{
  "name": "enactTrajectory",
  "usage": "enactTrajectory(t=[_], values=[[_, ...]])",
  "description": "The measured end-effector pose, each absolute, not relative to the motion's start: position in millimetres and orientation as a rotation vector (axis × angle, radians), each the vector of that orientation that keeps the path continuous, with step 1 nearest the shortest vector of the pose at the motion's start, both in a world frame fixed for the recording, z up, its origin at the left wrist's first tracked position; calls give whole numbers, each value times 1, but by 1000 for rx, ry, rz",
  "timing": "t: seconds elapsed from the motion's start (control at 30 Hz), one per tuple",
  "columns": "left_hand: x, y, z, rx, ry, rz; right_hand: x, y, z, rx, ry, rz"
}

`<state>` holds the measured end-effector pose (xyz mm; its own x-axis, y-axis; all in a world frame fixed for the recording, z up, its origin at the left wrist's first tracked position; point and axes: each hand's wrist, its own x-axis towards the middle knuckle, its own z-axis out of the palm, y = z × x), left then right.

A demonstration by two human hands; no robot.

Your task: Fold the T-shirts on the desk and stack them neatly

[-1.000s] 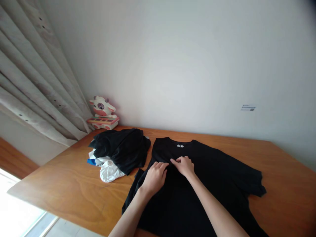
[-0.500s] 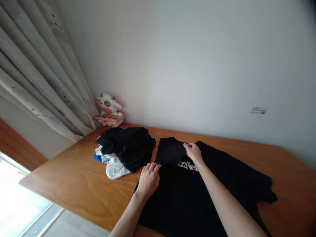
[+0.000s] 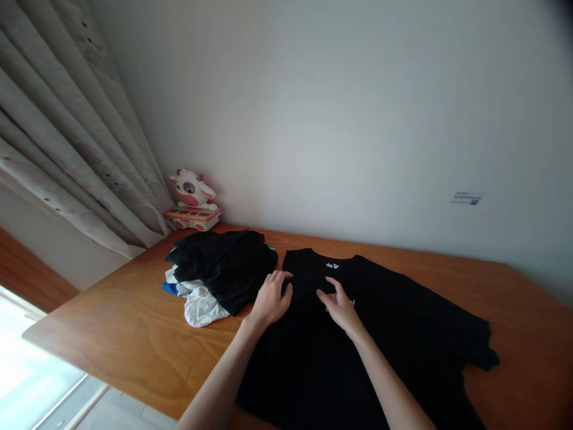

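The left hand (image 3: 270, 298) is hovering or resting at the left edge of a black T-shirt (image 3: 412, 322), its fingers stretching forward and its thumb standing apart; whether the fingertips are touching the cloth cannot be told. The right hand (image 3: 339, 303) is sitting over the upper chest of the shirt, thumb and forefinger spreading apart with nothing between them. The T-shirt is lying spread on the wooden table (image 3: 134, 340), its collar pointing toward the wall and one short sleeve reaching out to the right. A small white neck print (image 3: 332, 266) is showing inside the collar, and a scrap of pink print (image 3: 353, 303) is peeping out just beside the right hand, which is hiding part of it. Both forearms are crossing the lower shirt and covering some of it. Just left of the shirt, a heap of clothes is crowding that side: a black garment (image 3: 224, 263) is lying on top, with a white cloth (image 3: 203, 307) and a blue cloth (image 3: 170, 288) sticking out below. Behind the heap, a cow toy (image 3: 191, 200) with a keyboard is standing near the curtain (image 3: 80, 131). The pale wall (image 3: 335, 119) is closing off the far edge, bearing a small sticker (image 3: 466, 198) at right.
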<state>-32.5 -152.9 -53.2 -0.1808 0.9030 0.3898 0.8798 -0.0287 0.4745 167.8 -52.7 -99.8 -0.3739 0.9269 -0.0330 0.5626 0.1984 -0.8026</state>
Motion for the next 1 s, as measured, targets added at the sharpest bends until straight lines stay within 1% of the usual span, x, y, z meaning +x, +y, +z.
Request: enactTrajectory(t=[0.1,0.23,0.4,0.63,0.8,0.87,1.0], values=[[-42,-101,-54,2073,2131,767,168,-69,-98,-1115,-2079,1283],[-54,-48,-71,2117,2061,545,167,-78,-105,-1093,-2025,1173],[-69,-23,-100,2060,2129,324,167,-76,-110,-1082,-1855,1186],[-72,0,-103,2093,2226,256,164,-96,-95,-912,-2131,1126],[-69,-9,-99,2140,2271,270,161,-97,-97,-956,-1973,1093],[-64,-20,-95,2168,2292,314,161,-97,-98,-975,-2018,989],[-50,-54,-90,2240,2266,392,160,-103,-98,-883,-2246,606]])
